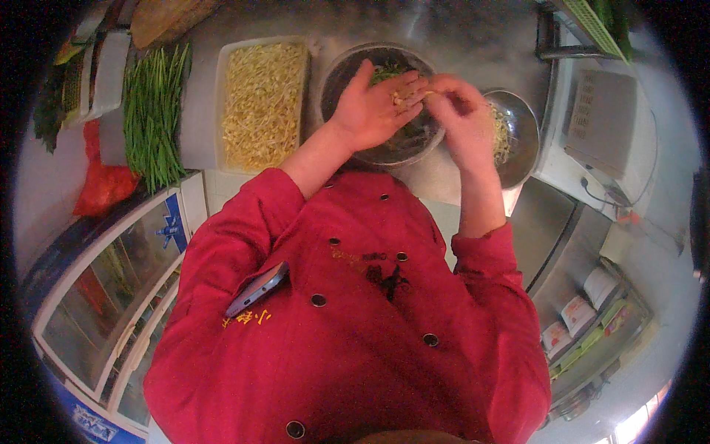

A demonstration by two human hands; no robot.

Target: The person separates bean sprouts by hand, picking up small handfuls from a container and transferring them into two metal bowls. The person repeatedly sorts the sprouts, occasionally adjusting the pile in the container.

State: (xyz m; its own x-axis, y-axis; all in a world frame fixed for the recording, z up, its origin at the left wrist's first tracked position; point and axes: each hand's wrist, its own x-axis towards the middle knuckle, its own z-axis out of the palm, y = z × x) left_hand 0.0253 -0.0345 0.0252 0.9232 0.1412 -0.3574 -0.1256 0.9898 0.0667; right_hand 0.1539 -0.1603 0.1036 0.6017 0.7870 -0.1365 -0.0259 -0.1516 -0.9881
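Observation:
My left hand (377,111) is held palm up over a large round metal basin (333,83), its fingers stretched out. A few pale bean sprouts (398,100) lie on those fingers. Close beside them, my right hand (463,119) pinches what looks like a single sprout between thumb and fingertips. Green leaves (388,72) show inside the dark basin, partly hidden by the left hand. To the right, a smaller steel bowl (518,150) holds more bean sprouts (501,133), and my right wrist covers its left side.
Left of the basin stands a white plastic tub (220,111) full of bean sprouts. Long green stalks (155,116) lie further left, near a red bag (108,186). A glass-topped chest (111,294) is at lower left. On the right are a white box-shaped appliance (604,116) and its cable.

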